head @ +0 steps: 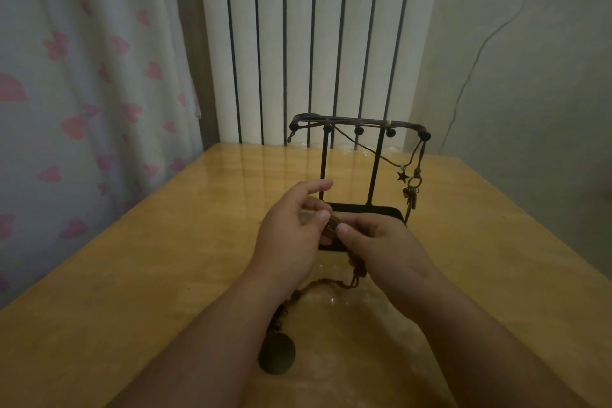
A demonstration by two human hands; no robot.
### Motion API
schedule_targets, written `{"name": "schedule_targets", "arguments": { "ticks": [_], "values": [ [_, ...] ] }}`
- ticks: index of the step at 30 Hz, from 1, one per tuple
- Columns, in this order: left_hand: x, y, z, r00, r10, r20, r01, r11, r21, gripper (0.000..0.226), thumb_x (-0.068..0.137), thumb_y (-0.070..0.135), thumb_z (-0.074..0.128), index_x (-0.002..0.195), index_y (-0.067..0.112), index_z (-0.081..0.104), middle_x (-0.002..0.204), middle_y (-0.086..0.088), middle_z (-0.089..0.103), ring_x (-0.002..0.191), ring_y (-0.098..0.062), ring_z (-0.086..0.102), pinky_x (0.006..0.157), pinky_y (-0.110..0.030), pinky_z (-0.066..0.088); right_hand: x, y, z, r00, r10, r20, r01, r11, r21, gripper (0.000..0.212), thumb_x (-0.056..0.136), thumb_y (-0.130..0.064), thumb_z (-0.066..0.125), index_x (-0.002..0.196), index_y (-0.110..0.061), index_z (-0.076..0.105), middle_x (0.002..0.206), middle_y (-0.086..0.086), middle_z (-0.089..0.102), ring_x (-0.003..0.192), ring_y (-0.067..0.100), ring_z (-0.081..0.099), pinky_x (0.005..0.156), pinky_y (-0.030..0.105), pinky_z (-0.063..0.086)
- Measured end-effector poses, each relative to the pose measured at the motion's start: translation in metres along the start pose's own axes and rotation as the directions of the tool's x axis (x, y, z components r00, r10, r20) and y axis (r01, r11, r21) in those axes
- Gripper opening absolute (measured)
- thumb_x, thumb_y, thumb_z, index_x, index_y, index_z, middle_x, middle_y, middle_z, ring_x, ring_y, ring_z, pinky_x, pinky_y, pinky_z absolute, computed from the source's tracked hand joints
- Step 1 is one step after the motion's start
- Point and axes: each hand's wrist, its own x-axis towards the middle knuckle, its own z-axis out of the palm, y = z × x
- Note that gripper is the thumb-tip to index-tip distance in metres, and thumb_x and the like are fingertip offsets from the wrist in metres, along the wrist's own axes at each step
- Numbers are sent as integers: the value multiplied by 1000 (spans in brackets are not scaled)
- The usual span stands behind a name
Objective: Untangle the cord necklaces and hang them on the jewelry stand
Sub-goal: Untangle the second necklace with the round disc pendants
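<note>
Lying nearest on the counter [139,275], a dark round pendant [276,354] rests between the two forearms, and its braided cord [319,284] climbs from it up into the hands. Both hands are held a little above the counter, close together, just in front of the base of the stand. The left hand [291,225] has its palm turned inward; its thumb and middle fingers pinch a bunched part of the braided cord, while the index finger points out straight and free toward the stand. The right hand [374,237] is curled, with its thumb pressed on the same bunch from the other side; its other fingers are folded under, and I cannot tell exactly how they hold. I judge that this necklace is in the untangling step and is not hung yet. Behind the hands is the black jewelry stand [367,209], where part of the work seems done: cords lie along its top bar, and at the right end a star charm [402,176] and a cluster of small metal charms [411,193] hang down. One thin cord [364,147] crosses slantwise between the posts, so it may need tidying. Farther back are a white radiator [298,43] and a curtain [82,76].
</note>
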Motion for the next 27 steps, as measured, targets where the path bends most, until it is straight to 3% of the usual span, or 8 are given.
{"name": "schedule_targets", "arguments": {
  "ticks": [5, 10, 18, 22, 24, 27],
  "values": [
    [1, 0, -1, 995, -103, 11, 103, 994, -33, 10, 99, 16, 56, 101, 21, 64, 77, -3, 71, 65, -15, 70, 65, -31, 60, 3, 5, 2, 996, 1, -86, -6, 998, -63, 20, 98, -30, 53, 109, -34, 69, 78, -15, 67, 73, 1, 59, 68, 23, 44],
    [0, -1, -1, 982, -168, 83, 178, 975, -136, 14, 97, 8, 58, 104, 14, 68, 86, -4, 74, 73, -13, 73, 69, -28, 60, 5, 7, 3, 992, 3, -124, -16, 994, -106, 19, 99, -30, 54, 109, -33, 69, 81, -14, 70, 74, -2, 63, 67, 22, 46],
    [0, 0, -4, 980, -183, 83, 191, 976, -103, 13, 98, 10, 57, 95, 15, 69, 82, -3, 74, 72, -15, 73, 72, -34, 62, 3, 4, 2, 996, -48, -78, 33, 982, -186, 25, 93, -38, 60, 116, -31, 68, 87, -12, 70, 81, 1, 62, 67, 19, 45],
    [0, 0, -1, 990, -130, 57, 128, 991, 36, 14, 99, 15, 55, 90, 22, 64, 85, -3, 70, 70, -14, 67, 65, -27, 56, 2, 4, 4, 994, -83, -67, 63, 963, -262, 22, 91, -38, 63, 112, -35, 69, 84, -16, 68, 76, -7, 59, 63, 13, 40],
    [0, -2, 0, 996, -72, 50, 64, 987, 145, 15, 99, 17, 55, 90, 27, 60, 87, 1, 67, 73, -9, 63, 64, -24, 50, 3, 5, 3, 994, -85, -67, 63, 956, -287, 20, 91, -37, 64, 110, -36, 70, 84, -16, 68, 78, -5, 59, 67, 18, 46],
    [0, -4, 0, 996, 60, 66, -76, 960, 269, 16, 98, 18, 56, 104, 30, 63, 95, 8, 65, 86, -5, 63, 74, -24, 55, 4, 4, 0, 995, -81, -59, 60, 955, -291, 19, 91, -36, 64, 109, -36, 71, 85, -16, 69, 79, -2, 60, 70, 21, 49]
  ]
}}
